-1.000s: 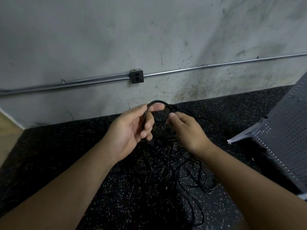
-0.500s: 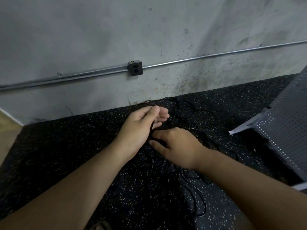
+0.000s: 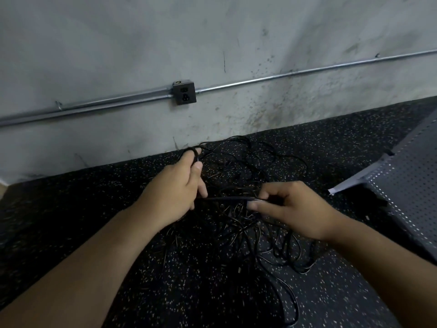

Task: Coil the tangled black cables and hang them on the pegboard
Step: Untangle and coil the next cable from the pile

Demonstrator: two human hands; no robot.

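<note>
As left hand (image 3: 172,192) grips black cable (image 3: 227,198), right hand (image 3: 300,209) pinches it, span horizontal.

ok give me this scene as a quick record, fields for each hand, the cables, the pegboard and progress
left hand: grips a cable loop, fingers curled round it
right hand: pinches a cable run stretched toward the left hand
cables: loose black tangle on the speckled floor
pegboard: grey, far right, no cable on the visible part
wall: outlet box on a metal conduit
progress: nothing hung yet
</note>
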